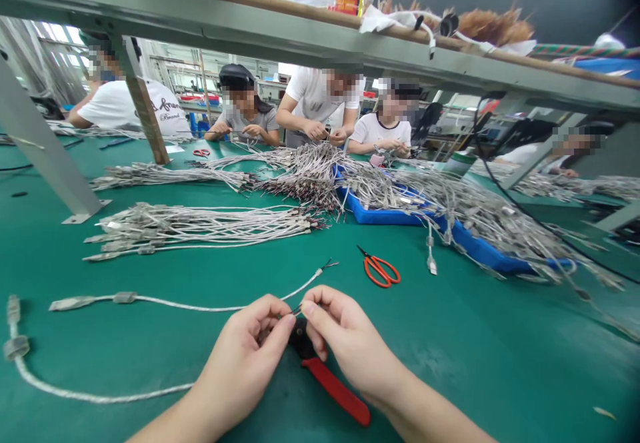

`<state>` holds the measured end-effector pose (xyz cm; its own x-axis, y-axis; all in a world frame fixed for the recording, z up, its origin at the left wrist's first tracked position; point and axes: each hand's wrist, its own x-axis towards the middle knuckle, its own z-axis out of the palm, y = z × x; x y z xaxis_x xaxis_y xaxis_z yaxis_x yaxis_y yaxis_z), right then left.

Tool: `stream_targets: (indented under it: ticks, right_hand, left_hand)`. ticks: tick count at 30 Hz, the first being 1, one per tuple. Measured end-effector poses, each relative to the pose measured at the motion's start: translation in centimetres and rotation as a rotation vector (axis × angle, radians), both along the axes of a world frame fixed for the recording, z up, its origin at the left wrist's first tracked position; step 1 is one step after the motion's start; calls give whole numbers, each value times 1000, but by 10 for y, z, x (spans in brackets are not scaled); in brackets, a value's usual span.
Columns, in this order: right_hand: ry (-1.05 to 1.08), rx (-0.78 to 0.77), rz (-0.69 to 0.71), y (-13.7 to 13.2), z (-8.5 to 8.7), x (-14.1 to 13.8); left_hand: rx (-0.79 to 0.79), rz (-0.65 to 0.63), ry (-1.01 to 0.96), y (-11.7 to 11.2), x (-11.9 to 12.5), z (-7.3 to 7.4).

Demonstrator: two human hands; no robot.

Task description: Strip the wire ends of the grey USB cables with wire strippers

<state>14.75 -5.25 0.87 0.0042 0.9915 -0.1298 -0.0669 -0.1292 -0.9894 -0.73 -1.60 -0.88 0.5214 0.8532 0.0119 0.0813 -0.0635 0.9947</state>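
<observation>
My left hand (pixel 245 353) is closed in a pinch near the stripped end of a white USB cable (pixel 100 398). The cable runs out from under that wrist to a ferrite bead and plug at the far left. Opposite it, my right hand (pixel 350 343) pinches the thin dark wires (pixel 296 310) at the cable's end. Just below the fingers lies a black-headed wire stripper (pixel 336 390) with a red handle, partly covered by my right hand. A second USB cable (pixel 185 306) lies beyond my left hand, its bare wires pointing away to the right.
Orange-handled scissors (pixel 381 271) lie ahead on the green table (pixel 475 343). A bundle of cables (pixel 200 226) sits at left, with heaped cables around blue trays (pixel 385 216). A shelf beam (pixel 280 26) crosses overhead; its leg (pixel 50 136) stands at left. Several co-workers sit or stand opposite.
</observation>
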Motion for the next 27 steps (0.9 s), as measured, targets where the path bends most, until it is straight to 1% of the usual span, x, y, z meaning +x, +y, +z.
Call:
stream_targets:
  ticks: [5, 10, 15, 23, 27]
  right_hand:
    - [142, 2, -46, 0, -7, -5]
    - [234, -14, -103, -1, -14, -16]
    - [322, -30, -161, -1, -16, -19]
    - [266, 5, -166, -1, -16, -18]
    - [271, 22, -154, -2, -15, -18]
  left_hand:
    - [-78, 110, -84, -1, 4, 3]
    - [-192, 114, -183, -3, 7, 9]
    - [-212, 110, -188, -5, 8, 9]
    - [-208, 60, -163, -5, 7, 8]
    - [-217, 69, -175, -5, 7, 6]
